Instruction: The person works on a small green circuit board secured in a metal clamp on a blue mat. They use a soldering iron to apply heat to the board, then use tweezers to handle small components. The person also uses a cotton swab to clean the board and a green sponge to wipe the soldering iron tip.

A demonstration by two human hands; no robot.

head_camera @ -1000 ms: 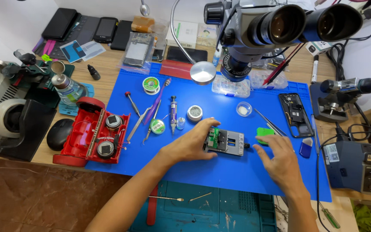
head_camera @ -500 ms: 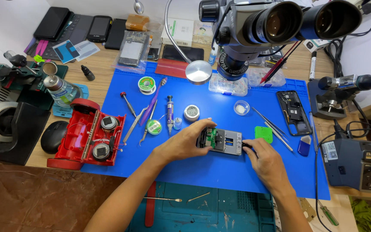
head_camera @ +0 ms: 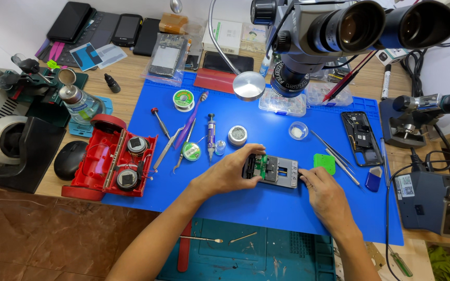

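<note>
Blue mat (head_camera: 266,208) at frame centre: left hand (head_camera: 230,174) is still clamping fingers on the metal fixture (head_camera: 274,170), while right hand (head_camera: 326,195) has slid in, fingertips pinching its right edge.

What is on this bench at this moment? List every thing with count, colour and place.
work mat: 1, blue, centre of the bench
metal holder: 1, grey, mid mat, with a small green circuit board at its left end
opened speaker: 1, red, left edge of the mat
solder spools: 2, green, upper left of the mat
tweezers: 1, silver, right of the speaker
syringe: 1, purple, left of a round tin
opened phone: 1, black, right side of the mat
microscope: 1, grey, top right
phones: several, black, top left
mouse: 1, black, left of the speaker
left hand: on the holder's left end
right hand: fingertips at the holder's right end
</note>
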